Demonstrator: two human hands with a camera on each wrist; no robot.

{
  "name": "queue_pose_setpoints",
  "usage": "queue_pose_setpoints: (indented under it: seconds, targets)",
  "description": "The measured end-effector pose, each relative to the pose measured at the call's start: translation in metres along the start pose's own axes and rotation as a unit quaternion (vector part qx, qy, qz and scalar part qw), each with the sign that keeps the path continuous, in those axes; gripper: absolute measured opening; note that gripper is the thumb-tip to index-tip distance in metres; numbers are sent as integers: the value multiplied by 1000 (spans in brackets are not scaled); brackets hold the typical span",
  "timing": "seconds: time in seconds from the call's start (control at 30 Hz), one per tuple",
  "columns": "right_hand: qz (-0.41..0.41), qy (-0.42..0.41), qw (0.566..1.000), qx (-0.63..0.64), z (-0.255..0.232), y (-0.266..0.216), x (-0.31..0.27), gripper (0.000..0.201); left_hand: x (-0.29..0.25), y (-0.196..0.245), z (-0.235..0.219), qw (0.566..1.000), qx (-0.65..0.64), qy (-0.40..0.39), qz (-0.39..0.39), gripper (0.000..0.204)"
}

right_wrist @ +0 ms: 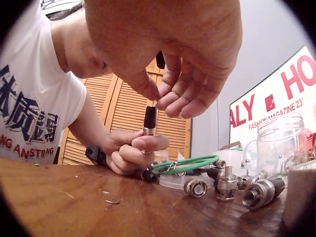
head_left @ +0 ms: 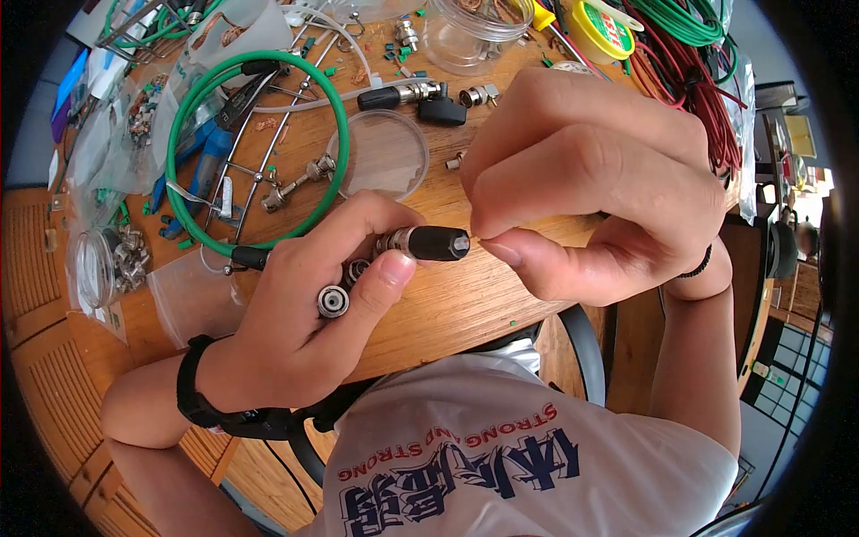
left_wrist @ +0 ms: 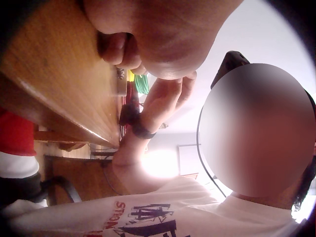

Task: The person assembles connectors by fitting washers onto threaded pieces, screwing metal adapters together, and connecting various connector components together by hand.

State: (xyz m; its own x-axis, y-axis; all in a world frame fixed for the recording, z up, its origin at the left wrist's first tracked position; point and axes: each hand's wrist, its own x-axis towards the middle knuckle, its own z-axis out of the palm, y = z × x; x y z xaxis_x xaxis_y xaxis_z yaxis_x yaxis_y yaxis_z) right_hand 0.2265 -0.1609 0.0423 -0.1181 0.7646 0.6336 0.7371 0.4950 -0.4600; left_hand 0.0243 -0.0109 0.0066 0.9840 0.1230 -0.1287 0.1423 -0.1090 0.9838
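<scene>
In the head view my left hand (head_left: 291, 295) grips a BNC connector with a black boot (head_left: 440, 243) between thumb and forefinger, its black end pointing right. Two more metal connectors (head_left: 334, 302) are tucked in the same palm, partly hidden by the fingers. My right hand (head_left: 595, 174) is close at the boot's tip, thumb and forefinger pinched together. From the right wrist view, a thin strand (right_wrist: 153, 103) rises from the upright boot to those fingertips. The left wrist view shows mostly the underside of the left hand, with the connector hidden.
Beyond the hands lie a green cable loop (head_left: 172, 161), blue-handled pliers (head_left: 213, 148) and a clear round lid (head_left: 385, 152). More connectors (head_left: 407, 94) sit behind them, near a clear jar (head_left: 474, 45). Red cables (head_left: 716, 134) and a yellow tub (head_left: 595, 40) are at the back right.
</scene>
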Motion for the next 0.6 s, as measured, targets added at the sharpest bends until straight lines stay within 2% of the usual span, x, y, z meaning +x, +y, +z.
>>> queue_pose_setpoints:
  seconds: [0.6]
  targets:
    - [24, -3, 999, 46, 0, 1, 0, 15, 1, -1, 0, 1000, 18, -5, 22, 22]
